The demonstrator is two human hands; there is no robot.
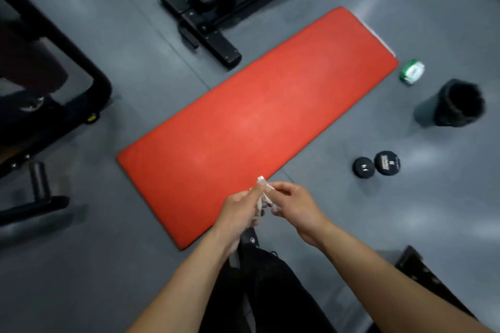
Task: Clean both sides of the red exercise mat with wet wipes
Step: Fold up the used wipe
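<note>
Red exercise mat (pixel 251 116) lies flat on the floor (pixel 108 62), diagonal | your left hand (pixel 239 209) and right hand (pixel 293 204) both pinch a crumpled wet wipe (pixel 263 194) above the mat's near edge | wipes pack (pixel 412 71) just beside the mat's far corner

Ahead of your fingers (pixel 266 192) the mat (pixel 243 121) lies flat on the floor (pixel 108 265); dumbbells (pixel 376 163) sit to their right, bin (pixel 457 104) and wipes pack (pixel 412 71) farther right.
</note>
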